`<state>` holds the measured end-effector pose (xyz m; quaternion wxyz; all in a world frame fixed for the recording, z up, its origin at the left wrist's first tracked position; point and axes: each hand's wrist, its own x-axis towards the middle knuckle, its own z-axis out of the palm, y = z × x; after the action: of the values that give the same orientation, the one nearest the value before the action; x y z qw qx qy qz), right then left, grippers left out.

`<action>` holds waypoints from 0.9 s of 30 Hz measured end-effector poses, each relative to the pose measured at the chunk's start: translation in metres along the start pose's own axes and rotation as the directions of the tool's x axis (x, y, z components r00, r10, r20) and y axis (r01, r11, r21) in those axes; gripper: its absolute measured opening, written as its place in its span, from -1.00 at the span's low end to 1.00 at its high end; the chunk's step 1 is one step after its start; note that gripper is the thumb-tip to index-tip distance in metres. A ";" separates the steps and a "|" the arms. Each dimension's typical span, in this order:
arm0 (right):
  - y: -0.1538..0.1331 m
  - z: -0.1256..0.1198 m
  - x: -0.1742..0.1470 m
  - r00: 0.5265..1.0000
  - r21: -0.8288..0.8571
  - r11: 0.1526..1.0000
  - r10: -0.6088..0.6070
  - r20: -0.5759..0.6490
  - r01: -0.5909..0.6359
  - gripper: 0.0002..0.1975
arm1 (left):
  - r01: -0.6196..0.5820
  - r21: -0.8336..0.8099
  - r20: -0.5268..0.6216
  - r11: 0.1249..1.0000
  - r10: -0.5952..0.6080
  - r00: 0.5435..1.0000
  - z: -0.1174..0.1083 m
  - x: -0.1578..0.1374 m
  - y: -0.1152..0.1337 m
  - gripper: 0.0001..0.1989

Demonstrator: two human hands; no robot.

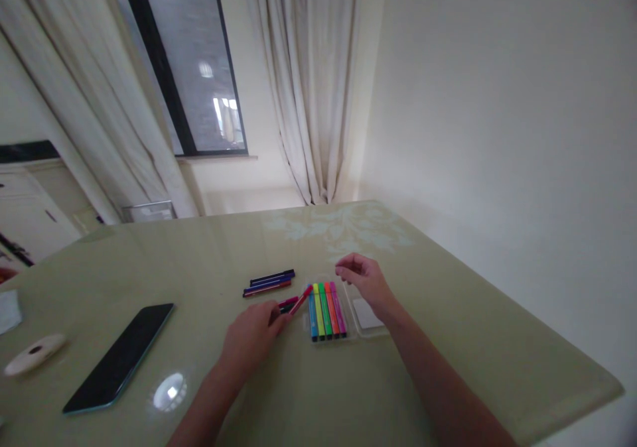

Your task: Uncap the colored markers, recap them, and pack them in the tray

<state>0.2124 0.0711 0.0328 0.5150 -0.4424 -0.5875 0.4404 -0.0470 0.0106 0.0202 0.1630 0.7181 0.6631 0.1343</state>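
Observation:
My left hand [251, 333] is closed around a red marker [301, 300], whose tip end points up and right toward the clear plastic case. Beside those fingers, a dark green pen and another reddish one show in part; whether they are gripped too is hidden. In the open case [318, 343] several markers [327, 311] lie side by side, in blue, yellow, green, orange and magenta. My right hand [365, 278] hovers above the case's lid [371, 331], its fingers curved, thumb and forefinger apart, with nothing visible between them.
Several dark blue, black and red pens [269, 282] lie behind my left hand. Further left on the glossy green table [209, 255] are a black phone [122, 357] and a pale oval object [36, 354]. A white wall [507, 135] runs along the right.

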 end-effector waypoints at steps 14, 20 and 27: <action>0.014 0.020 -0.007 0.989 -0.257 0.965 -0.006 0.149 0.045 -0.82 | -0.089 0.108 -0.085 0.990 0.098 0.992 0.008 -0.001 0.001 -0.77; 0.010 0.026 -0.012 0.983 -0.290 0.953 -0.032 0.179 0.084 -0.85 | -0.127 -0.030 -0.001 0.991 0.127 0.992 0.018 -0.007 0.016 -0.69; 0.012 0.023 -0.008 0.988 -0.292 0.953 -0.038 0.149 0.081 -0.86 | -0.061 -0.109 0.142 0.992 0.077 0.987 0.010 -0.009 0.011 -0.72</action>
<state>0.1911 0.0643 0.0180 0.4127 -0.4645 -0.6951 0.3616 -0.0337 0.0000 0.0163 0.2438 0.7390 0.6162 0.1213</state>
